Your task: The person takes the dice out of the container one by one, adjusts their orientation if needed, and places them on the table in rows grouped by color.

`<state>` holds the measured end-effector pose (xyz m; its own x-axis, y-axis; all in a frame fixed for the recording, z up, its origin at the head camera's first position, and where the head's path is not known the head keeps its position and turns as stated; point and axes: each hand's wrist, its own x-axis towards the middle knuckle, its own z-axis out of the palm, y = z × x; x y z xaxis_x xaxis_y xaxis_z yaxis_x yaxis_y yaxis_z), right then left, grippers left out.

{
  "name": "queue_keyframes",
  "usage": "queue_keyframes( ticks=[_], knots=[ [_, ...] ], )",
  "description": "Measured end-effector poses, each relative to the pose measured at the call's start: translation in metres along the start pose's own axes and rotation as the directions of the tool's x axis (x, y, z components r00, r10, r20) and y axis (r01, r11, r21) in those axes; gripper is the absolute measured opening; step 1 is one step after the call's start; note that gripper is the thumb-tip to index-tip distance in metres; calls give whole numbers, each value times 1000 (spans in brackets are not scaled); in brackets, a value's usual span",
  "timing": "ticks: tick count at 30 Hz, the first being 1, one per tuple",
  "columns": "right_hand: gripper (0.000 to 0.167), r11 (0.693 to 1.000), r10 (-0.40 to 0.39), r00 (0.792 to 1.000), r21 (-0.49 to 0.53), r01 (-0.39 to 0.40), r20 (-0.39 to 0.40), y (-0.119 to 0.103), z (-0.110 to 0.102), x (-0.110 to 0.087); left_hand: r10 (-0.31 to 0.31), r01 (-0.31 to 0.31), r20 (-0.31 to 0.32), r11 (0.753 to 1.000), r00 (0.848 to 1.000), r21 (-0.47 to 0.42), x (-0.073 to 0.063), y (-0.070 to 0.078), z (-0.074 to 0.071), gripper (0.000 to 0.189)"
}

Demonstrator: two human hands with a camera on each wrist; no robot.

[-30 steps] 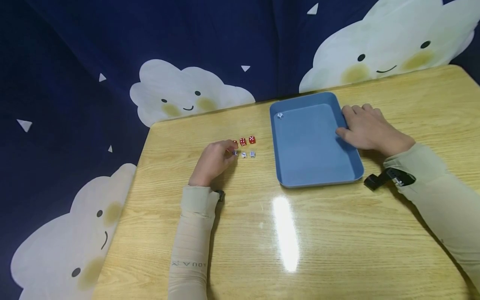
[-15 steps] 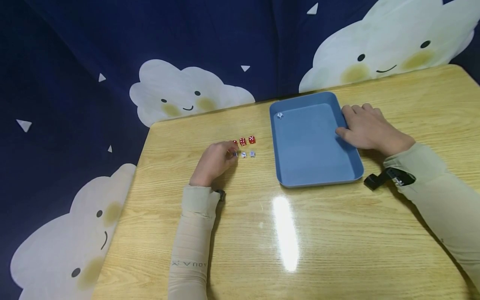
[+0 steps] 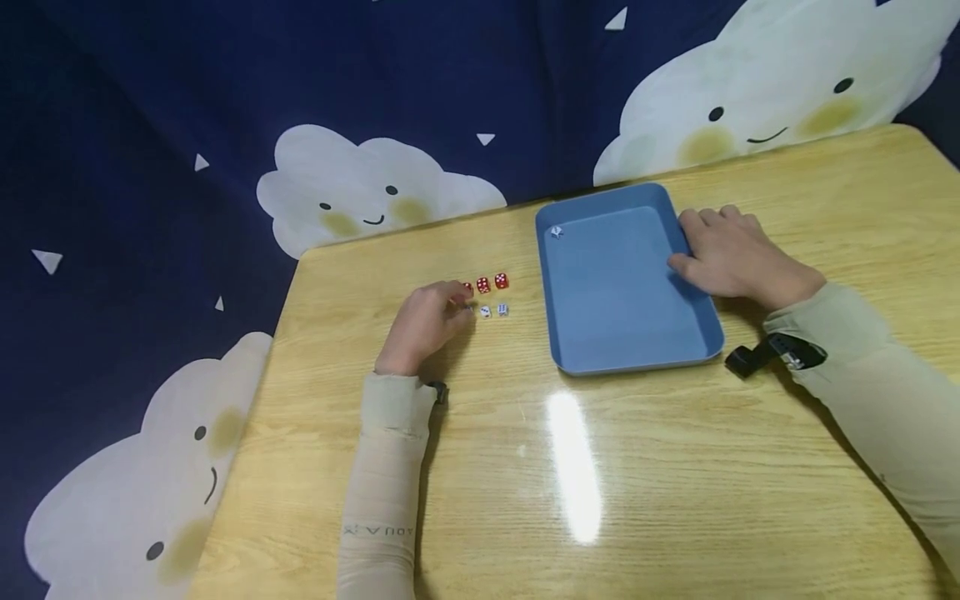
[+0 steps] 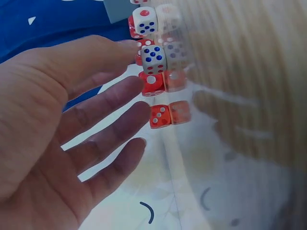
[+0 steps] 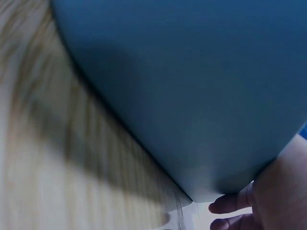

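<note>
My left hand (image 3: pixel 426 323) hovers at the left end of two short rows of dice. In the left wrist view its thumb tip lies beside a white die (image 4: pixel 153 60) with blue and red dots. The other fingers are spread loosely, close to red dice, the nearest being a red die (image 4: pixel 159 116); no die is plainly pinched. To the right, a second white die (image 3: pixel 485 311) and a third white die (image 3: pixel 502 309) stand before the red row. My right hand (image 3: pixel 738 257) holds the right rim of a blue tray (image 3: pixel 630 363), thumb lapping over its wall.
One white die (image 3: pixel 557 232) lies in the tray's far left corner. Everything stands on a wooden table (image 3: pixel 495 483) with a bright light reflection. Behind it hangs a dark blue curtain (image 3: pixel 420 67) with cloud faces.
Both hands keep nearly the same places. The leftmost white die is now more covered by the left hand's fingers in the head view, which has shifted slightly.
</note>
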<state>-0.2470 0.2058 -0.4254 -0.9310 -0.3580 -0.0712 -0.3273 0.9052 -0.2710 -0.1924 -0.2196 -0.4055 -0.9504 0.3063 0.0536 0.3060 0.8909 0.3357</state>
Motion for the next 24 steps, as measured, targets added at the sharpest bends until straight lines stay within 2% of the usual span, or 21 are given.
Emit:
queue_keyframes(
  ticks=[4, 9, 16, 24],
  knots=[
    [49, 1000, -5, 1000, 1, 5, -6, 0, -1, -1, -4, 3, -41, 1000, 999, -20, 1, 3, -3, 24],
    [52, 1000, -2, 1000, 1, 2, 3, -1, -1, -1, 16, -16, -57, 1000, 998, -11, 5, 8, -6, 24],
    [53, 1000, -6, 1000, 13, 6, 3, 0, 2, -2, 59, -55, -56, 997, 997, 58, 14, 21, -11, 25],
    [58, 1000, -8, 1000, 14, 8, -6, 1, 1, -3, 106, -105, -6, 985, 994, 134, 31, 40, -19, 25]
  ],
)
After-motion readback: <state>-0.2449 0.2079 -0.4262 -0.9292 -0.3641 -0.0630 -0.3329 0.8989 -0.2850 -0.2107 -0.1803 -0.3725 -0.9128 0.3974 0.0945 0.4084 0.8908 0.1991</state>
